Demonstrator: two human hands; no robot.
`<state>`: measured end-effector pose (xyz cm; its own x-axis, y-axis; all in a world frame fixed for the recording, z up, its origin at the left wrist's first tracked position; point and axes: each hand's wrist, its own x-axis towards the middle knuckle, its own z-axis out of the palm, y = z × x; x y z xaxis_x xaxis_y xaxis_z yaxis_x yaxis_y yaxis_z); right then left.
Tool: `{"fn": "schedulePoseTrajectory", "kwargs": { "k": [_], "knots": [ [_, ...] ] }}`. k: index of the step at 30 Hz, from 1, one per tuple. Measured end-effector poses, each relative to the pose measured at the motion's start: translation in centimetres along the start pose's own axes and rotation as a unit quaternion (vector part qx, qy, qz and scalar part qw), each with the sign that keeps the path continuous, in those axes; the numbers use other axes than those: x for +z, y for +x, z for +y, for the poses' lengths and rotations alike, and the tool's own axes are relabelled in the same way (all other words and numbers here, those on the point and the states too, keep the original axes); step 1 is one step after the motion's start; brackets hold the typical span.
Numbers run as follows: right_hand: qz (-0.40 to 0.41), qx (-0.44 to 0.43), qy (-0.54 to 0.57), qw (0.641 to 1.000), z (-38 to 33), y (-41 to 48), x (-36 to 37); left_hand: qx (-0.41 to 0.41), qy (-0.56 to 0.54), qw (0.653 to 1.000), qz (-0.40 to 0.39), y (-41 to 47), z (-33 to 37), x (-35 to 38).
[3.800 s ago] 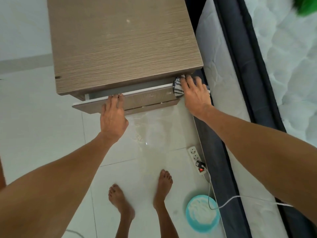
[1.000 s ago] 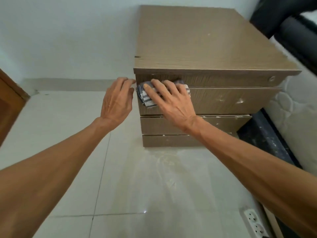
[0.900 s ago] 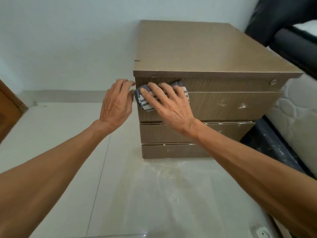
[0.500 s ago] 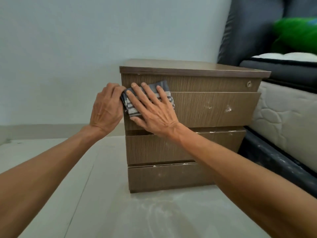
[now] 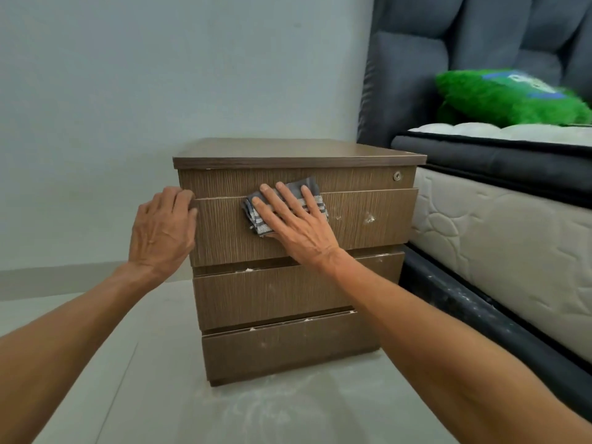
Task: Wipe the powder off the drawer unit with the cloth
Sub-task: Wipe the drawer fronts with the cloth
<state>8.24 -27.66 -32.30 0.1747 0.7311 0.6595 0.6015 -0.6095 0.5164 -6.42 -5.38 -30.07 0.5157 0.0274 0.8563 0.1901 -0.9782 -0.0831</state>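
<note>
The brown wooden drawer unit (image 5: 288,293) stands on the floor with three drawer fronts facing me. My right hand (image 5: 294,224) lies flat with spread fingers on a folded grey striped cloth (image 5: 312,195), pressing it against the top drawer front near its middle. My left hand (image 5: 161,230) rests against the unit's front left corner at the top drawer's edge, holding nothing. White powder specks (image 5: 369,217) remain on the top drawer to the right of the cloth, and powder lines the gaps above the lower drawers (image 5: 246,270).
A bed with a white quilted mattress (image 5: 499,238) and dark frame (image 5: 464,302) stands close against the unit's right side. A green pillow (image 5: 509,97) lies on it. Powder smears mark the tiled floor (image 5: 256,411) in front of the unit. A pale wall is behind.
My right hand has slid the cloth rightward along the top drawer front, from its left end to near the middle. My view has dropped lower. My left hand stays at the left corner.
</note>
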Motion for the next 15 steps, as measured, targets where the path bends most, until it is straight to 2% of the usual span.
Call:
{"fn": "schedulePoseTrajectory", "kwargs": {
  "k": [8,15],
  "knots": [
    [0.035,0.06,0.026,0.997,5.7,-4.1,1.4,-0.031,0.002,1.0,0.002,0.1,0.5,0.3],
    [0.048,0.205,0.083,0.974,9.4,-7.7,2.6,-0.035,-0.003,0.999,0.015,0.2,0.7,0.5]
  ]
}}
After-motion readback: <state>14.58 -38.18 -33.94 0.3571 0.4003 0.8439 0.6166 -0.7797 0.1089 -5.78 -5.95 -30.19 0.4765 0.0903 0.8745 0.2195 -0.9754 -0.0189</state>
